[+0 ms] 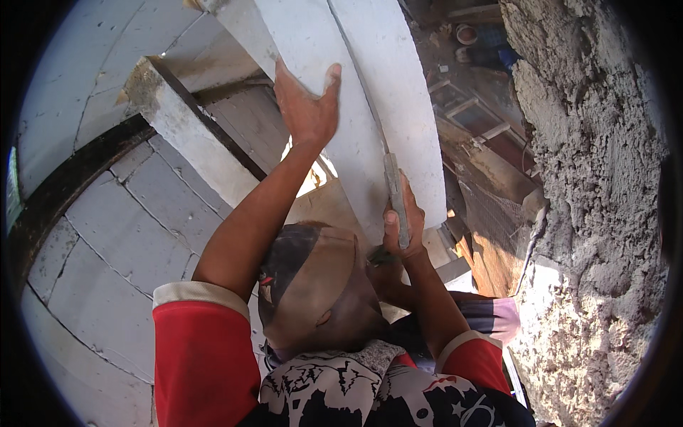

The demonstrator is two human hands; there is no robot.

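A large white block (398, 85), likely lightweight concrete, lies before me with a long narrow dark line running down it. My left hand (307, 110) holds its left edge, the thumb spread on top and the fingers at the edge, their tips partly hidden. My right hand (413, 220) is closed around the grey, worn handle of a handsaw (395, 192). The thin blade is seen edge-on along the dark line, and I cannot tell how deep it sits. Between my forearms a dark and tan cap (295, 267) covers part of the block's near end.
At the left stands a wall of grey-white blocks (135, 213) with a dark curved strip across it. Another white block (171, 114) juts out near it. Rough grey plaster (590, 142) rises close on the right. Below are a wooden frame (469, 110), boards and mesh (498, 213).
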